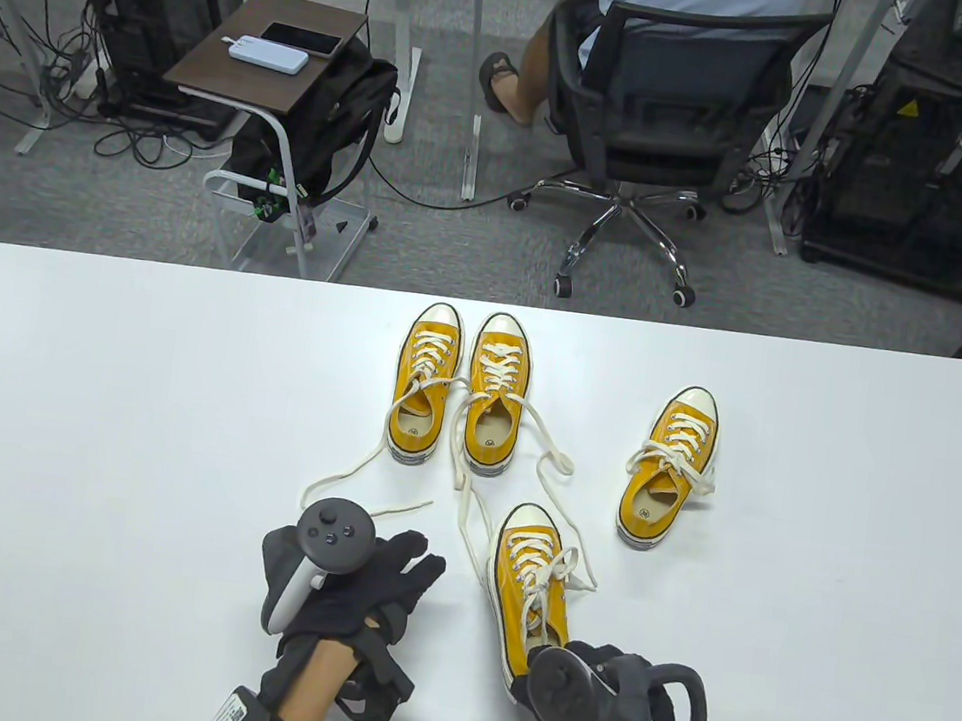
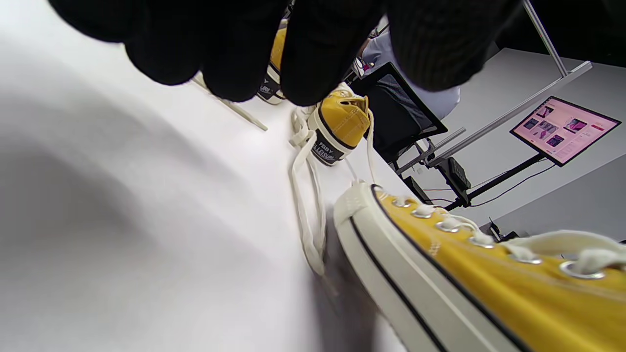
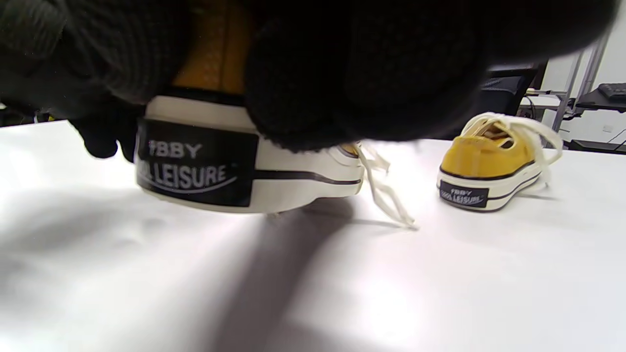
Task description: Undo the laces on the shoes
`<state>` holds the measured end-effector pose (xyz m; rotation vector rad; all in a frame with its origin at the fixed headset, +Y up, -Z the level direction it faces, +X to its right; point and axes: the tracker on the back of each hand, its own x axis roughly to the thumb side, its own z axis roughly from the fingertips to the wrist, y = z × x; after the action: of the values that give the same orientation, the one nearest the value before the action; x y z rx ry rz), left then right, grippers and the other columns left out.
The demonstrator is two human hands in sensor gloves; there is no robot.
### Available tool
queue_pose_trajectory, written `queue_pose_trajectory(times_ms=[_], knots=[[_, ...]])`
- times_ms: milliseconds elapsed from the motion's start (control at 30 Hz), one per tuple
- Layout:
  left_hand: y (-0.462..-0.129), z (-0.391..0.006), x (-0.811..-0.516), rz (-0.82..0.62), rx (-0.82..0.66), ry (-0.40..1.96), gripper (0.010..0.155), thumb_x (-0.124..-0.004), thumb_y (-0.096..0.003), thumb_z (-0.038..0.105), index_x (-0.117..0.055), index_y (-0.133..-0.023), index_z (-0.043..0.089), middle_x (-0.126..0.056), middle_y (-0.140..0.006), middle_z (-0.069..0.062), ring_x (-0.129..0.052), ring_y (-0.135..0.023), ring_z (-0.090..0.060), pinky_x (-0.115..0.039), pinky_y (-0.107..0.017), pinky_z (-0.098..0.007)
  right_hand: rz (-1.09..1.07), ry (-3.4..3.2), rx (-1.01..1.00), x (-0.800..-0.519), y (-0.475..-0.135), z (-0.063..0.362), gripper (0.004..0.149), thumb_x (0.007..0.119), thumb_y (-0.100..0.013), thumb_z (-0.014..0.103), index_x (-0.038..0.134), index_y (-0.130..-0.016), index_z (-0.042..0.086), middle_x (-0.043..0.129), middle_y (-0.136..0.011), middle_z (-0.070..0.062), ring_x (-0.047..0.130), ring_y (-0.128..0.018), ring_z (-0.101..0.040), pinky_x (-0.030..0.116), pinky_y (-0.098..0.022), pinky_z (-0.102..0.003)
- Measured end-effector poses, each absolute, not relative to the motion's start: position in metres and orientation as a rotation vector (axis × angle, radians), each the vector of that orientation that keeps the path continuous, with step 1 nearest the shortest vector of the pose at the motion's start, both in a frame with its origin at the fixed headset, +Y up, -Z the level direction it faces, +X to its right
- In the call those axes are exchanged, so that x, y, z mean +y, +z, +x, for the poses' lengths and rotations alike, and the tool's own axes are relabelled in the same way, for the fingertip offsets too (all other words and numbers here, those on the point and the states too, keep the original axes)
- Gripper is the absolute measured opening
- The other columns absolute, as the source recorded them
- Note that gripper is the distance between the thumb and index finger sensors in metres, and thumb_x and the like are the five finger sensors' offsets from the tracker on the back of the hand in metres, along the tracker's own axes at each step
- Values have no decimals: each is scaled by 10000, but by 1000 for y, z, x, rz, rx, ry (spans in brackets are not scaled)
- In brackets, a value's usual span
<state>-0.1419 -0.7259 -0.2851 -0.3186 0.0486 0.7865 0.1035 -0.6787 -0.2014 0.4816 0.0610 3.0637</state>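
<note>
Several yellow sneakers with cream laces stand on the white table [image 1: 88, 417]. A pair [image 1: 458, 388] at the far middle has loose laces trailing toward me. A single sneaker [image 1: 668, 464] at the right still carries a tied bow. The near sneaker [image 1: 527, 590] [image 2: 469, 283] has its bow tied, and my right hand [image 1: 580, 697] grips its heel [image 3: 200, 161], fingers curled over the back. My left hand [image 1: 393, 573] hovers left of that shoe, fingers relaxed and holding nothing; a loose lace end [image 1: 401, 508] lies just beyond its fingertips.
The table's far edge runs behind the pair. Beyond it a person sits in an office chair [image 1: 651, 118], with a small side table [image 1: 264, 54] and computer towers around. A monitor [image 2: 562, 129] glows in the left wrist view.
</note>
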Motion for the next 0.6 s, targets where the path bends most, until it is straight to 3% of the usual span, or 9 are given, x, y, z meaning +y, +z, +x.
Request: queue_pose_trajectory(times_ms=[267, 433, 600], knots=[[-285, -136, -730, -362, 41, 757, 714, -657, -475, 604, -719, -1083, 233, -726, -1054, -242, -720, -898, -530, -657, -621, -622, 574, 3091, 203, -703, -195, 86, 410, 817, -394, 545, 936, -687, 285, 1017, -448, -121, 980, -289, -292, 826, -247, -473], [-285, -131, -734, -408, 35, 731, 715, -658, -477, 602, -716, -1085, 231, -721, -1058, -243, -714, -900, -534, -652, -623, -624, 573, 3091, 400, -720, -196, 82, 440, 810, -400, 538, 935, -724, 267, 1033, -486, -124, 995, -305, -304, 835, -253, -481], [-285, -125, -739, -458, 25, 697, 712, -659, -478, 598, -712, -1087, 231, -714, -1061, -241, -707, -906, -531, -648, -627, -624, 612, 3077, 453, -726, -196, 79, 497, 790, -400, 552, 921, -768, 245, 1044, -544, -125, 1004, -339, -316, 839, -274, -489]])
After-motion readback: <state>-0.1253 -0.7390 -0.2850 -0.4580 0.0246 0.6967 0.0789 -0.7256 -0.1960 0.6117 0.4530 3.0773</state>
